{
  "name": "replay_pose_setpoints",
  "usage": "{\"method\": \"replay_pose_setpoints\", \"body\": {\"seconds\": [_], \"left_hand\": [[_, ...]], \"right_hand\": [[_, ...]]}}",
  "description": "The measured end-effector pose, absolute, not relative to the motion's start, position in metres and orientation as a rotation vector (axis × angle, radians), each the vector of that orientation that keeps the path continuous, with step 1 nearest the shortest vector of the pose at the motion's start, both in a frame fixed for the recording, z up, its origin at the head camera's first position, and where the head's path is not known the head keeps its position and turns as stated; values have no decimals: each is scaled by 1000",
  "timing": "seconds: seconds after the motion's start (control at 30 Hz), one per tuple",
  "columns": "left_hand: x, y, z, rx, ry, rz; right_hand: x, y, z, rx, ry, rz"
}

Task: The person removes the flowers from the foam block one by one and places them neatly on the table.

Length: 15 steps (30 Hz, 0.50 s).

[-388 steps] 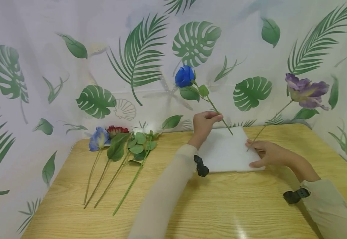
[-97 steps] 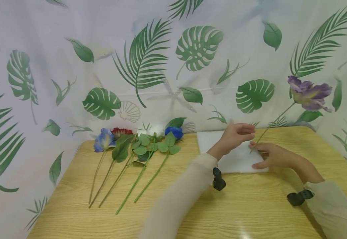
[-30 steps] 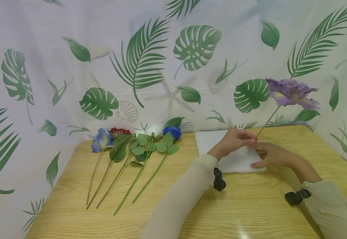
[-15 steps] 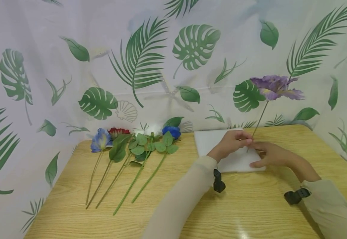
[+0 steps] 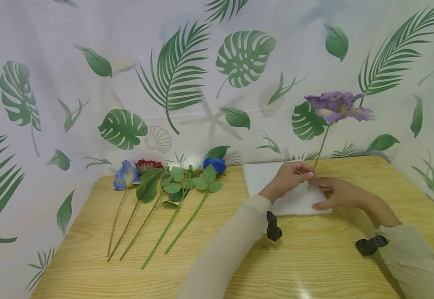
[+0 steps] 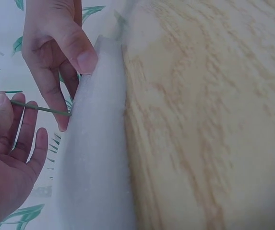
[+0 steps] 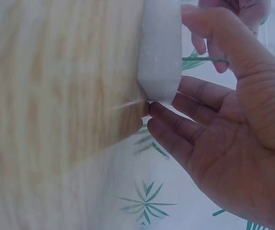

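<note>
A purple artificial flower (image 5: 338, 107) stands nearly upright, leaning a little right, over a white foam block (image 5: 295, 203). Its thin stem (image 6: 46, 110) meets the block's top face; how deep it goes, if at all, I cannot tell. My left hand (image 5: 289, 179) pinches this stem low down between thumb and fingers, just above the block. At the block's right side my right hand (image 5: 345, 194) grips the foam, thumb at the front and fingers behind the stem. In the right wrist view, fingertips (image 7: 159, 112) of that hand touch the block's lower corner.
Several artificial flowers lie side by side on the wooden table (image 5: 217, 265) at left: a light-blue one (image 5: 125, 176), a red one (image 5: 149, 164), a white one (image 5: 192, 161) and a blue rose (image 5: 215, 165). A leaf-print cloth (image 5: 187, 62) hangs behind.
The blue rose, held in my left hand at first, now lies on the table. My left hand has since taken the purple flower's stem, and the flower has swung left, more upright.
</note>
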State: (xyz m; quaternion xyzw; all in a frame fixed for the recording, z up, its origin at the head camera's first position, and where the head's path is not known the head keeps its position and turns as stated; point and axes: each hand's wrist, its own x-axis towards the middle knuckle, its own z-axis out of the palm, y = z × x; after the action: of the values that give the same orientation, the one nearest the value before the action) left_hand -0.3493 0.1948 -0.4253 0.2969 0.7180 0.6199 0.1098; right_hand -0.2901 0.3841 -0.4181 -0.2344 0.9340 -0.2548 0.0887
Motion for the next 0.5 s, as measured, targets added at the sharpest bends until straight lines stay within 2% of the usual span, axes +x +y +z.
{"method": "replay_pose_setpoints", "body": {"seconds": [0.5], "left_hand": [[-355,183,-406,822,1878,1940]], "right_hand": [[-291,381,-419,-711,2802,-746]]}}
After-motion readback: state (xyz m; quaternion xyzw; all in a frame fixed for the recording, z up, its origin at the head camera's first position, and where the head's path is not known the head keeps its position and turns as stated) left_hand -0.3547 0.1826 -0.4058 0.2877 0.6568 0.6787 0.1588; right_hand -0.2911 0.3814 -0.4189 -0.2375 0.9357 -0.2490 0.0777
